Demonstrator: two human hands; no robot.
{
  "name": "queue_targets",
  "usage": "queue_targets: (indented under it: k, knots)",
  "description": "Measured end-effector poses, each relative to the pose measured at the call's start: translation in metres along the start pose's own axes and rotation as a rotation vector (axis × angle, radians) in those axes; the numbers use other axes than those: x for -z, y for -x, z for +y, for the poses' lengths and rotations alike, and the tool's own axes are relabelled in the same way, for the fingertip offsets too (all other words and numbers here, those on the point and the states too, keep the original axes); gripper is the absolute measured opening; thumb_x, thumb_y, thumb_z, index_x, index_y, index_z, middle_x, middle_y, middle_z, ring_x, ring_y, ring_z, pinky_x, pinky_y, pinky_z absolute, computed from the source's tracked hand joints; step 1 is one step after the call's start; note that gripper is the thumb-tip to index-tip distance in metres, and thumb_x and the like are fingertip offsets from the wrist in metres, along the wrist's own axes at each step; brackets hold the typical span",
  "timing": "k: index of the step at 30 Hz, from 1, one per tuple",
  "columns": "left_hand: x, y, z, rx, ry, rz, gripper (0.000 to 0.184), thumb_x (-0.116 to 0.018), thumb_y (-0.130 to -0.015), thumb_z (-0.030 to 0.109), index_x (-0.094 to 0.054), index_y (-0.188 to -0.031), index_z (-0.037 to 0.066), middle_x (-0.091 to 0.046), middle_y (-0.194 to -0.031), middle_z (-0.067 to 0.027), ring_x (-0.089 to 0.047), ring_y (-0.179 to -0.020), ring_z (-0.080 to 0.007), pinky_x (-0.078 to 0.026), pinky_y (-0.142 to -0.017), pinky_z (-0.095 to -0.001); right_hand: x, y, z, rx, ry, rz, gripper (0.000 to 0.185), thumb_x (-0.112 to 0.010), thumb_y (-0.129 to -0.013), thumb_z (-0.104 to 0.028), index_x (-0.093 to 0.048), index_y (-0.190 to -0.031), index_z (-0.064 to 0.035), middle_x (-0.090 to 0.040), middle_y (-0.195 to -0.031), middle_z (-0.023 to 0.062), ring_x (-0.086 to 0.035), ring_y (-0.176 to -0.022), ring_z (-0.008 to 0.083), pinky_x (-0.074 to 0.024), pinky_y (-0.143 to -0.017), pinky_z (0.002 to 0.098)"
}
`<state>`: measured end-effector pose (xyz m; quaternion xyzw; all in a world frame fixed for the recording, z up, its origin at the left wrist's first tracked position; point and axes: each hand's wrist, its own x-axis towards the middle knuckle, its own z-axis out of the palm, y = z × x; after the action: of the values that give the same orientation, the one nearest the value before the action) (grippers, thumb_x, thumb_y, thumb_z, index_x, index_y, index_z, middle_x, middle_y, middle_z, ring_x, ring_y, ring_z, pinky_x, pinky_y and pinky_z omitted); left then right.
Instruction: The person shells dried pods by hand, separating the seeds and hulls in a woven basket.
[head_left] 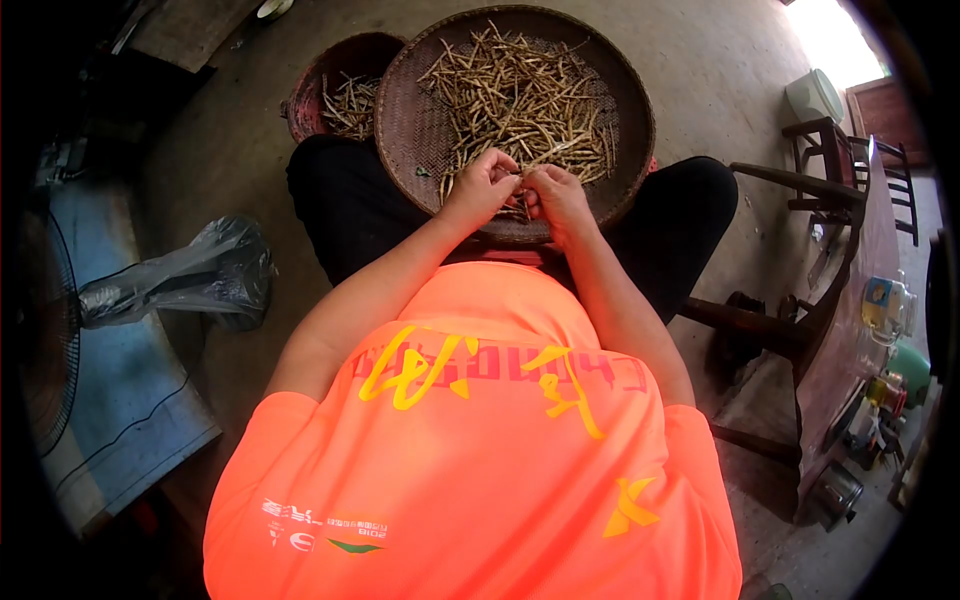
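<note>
A round woven tray (pixel 411 122) rests in front of me, between my knees, with a heap of dry, tan bean pods (pixel 515 88) on it. Over its near side my two hands meet, fingertips almost touching. My left hand (pixel 480 188) is closed in a pinch, and my right hand (pixel 557 197) is closed too, thumb against fingers. A small bean pod appears to be between them, mostly hidden by the fingers. Loose pods lie just beyond and beneath the hands.
Left of the tray, partly under it, stands a red bucket (pixel 302 108) with more pods. A clear plastic bag (pixel 215 272) and a fan (pixel 45 320) are at the left by a blue table (pixel 125 370). On the right are a wooden chair (pixel 830 165) and a table (pixel 850 300) with jars.
</note>
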<state>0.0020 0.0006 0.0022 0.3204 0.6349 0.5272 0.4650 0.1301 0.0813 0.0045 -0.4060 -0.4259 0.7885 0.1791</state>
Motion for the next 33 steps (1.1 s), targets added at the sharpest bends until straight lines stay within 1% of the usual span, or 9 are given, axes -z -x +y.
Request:
queue_targets:
  k: [2,6,9,11,14,15,17,20,33]
  knots:
    - [0.005,-0.001,-0.002,-0.119,-0.266,0.029,0.01,-0.06,-0.086,0.007,-0.057,-0.095,0.004,-0.06,-0.075,-0.0006,-0.057,-0.067,-0.0069,-0.049,-0.062,-0.0225,0.0,0.001,0.0,0.026,0.02,0.011,0.01,-0.058,-0.084,-0.014,-0.059,-0.081,-0.0042,-0.053,-0.062,0.0001,-0.047,-0.049,0.0074,-0.0379,-0.044,0.0208]
    - [0.006,0.001,0.001,-0.286,-0.506,0.062,0.008,-0.061,-0.086,0.008,-0.059,-0.093,0.005,-0.06,-0.076,0.0,-0.056,-0.066,-0.0065,-0.047,-0.061,-0.0206,-0.002,0.002,-0.001,0.036,0.017,0.006,0.011,-0.058,-0.084,-0.014,-0.058,-0.081,-0.0041,-0.053,-0.061,0.0003,-0.046,-0.048,0.0075,-0.0376,-0.044,0.0208]
    - [0.007,-0.002,-0.005,-0.237,-0.415,0.063,0.007,-0.062,-0.086,0.009,-0.061,-0.091,0.004,-0.06,-0.076,-0.0002,-0.056,-0.066,-0.0066,-0.047,-0.061,-0.0199,-0.001,0.002,-0.002,0.018,-0.006,-0.012,0.011,-0.058,-0.084,-0.015,-0.058,-0.08,-0.0044,-0.052,-0.06,0.0003,-0.046,-0.048,0.0076,-0.0378,-0.044,0.0208]
    - [0.007,-0.004,-0.012,-0.001,0.07,-0.031,0.01,-0.061,-0.088,0.01,-0.06,-0.093,0.002,-0.06,-0.077,-0.0004,-0.056,-0.066,-0.0067,-0.048,-0.061,-0.0202,-0.001,0.003,-0.002,-0.002,-0.038,-0.024,0.012,-0.058,-0.084,-0.015,-0.057,-0.079,-0.0048,-0.053,-0.06,0.0004,-0.046,-0.048,0.0079,-0.038,-0.045,0.0209]
    - [0.006,0.0,-0.006,0.087,0.229,-0.041,0.01,-0.06,-0.089,0.011,-0.06,-0.094,0.002,-0.06,-0.078,-0.0005,-0.057,-0.067,-0.0069,-0.049,-0.062,-0.0201,-0.003,0.003,0.0,0.009,-0.091,-0.02,0.011,-0.058,-0.084,-0.014,-0.057,-0.078,-0.0053,-0.054,-0.061,0.0008,-0.047,-0.048,0.0083,-0.0383,-0.045,0.0212]
    - [0.006,0.001,-0.004,0.088,0.229,-0.042,0.01,-0.06,-0.089,0.011,-0.06,-0.094,0.002,-0.06,-0.078,-0.0005,-0.057,-0.067,-0.0069,-0.049,-0.062,-0.0201,-0.002,0.002,0.0,0.009,-0.091,-0.02,0.011,-0.058,-0.084,-0.014,-0.057,-0.078,-0.0053,-0.054,-0.061,0.0008,-0.047,-0.048,0.0083,-0.0383,-0.045,0.0212]
    - [0.006,0.002,-0.003,0.114,0.289,-0.057,0.01,-0.059,-0.09,0.011,-0.06,-0.095,0.003,-0.061,-0.08,-0.0006,-0.057,-0.066,-0.0071,-0.05,-0.063,-0.0201,0.001,0.002,0.001,-0.003,-0.107,-0.053,0.01,-0.059,-0.085,-0.014,-0.057,-0.082,-0.0051,-0.056,-0.072,0.0006,-0.051,-0.058,0.0075,-0.0406,-0.048,0.0202]
    - [0.005,0.003,-0.004,0.125,0.366,-0.071,0.011,-0.06,-0.09,0.013,-0.059,-0.095,0.003,-0.061,-0.081,-0.001,-0.058,-0.067,-0.0075,-0.05,-0.063,-0.02,-0.003,0.003,0.0,0.015,-0.142,-0.046,0.013,-0.059,-0.086,-0.017,-0.056,-0.079,-0.0059,-0.055,-0.064,0.0004,-0.049,-0.05,0.0074,-0.0399,-0.045,0.0196]
    - [0.006,0.002,-0.003,0.14,0.396,-0.082,0.01,-0.059,-0.089,0.014,-0.057,-0.092,0.005,-0.059,-0.078,-0.0012,-0.056,-0.064,-0.008,-0.049,-0.061,-0.0204,-0.002,0.001,0.005,0.002,-0.171,-0.085,0.013,-0.058,-0.087,-0.017,-0.055,-0.08,-0.0062,-0.056,-0.067,-0.0002,-0.05,-0.052,0.0062,-0.0405,-0.045,0.0182]
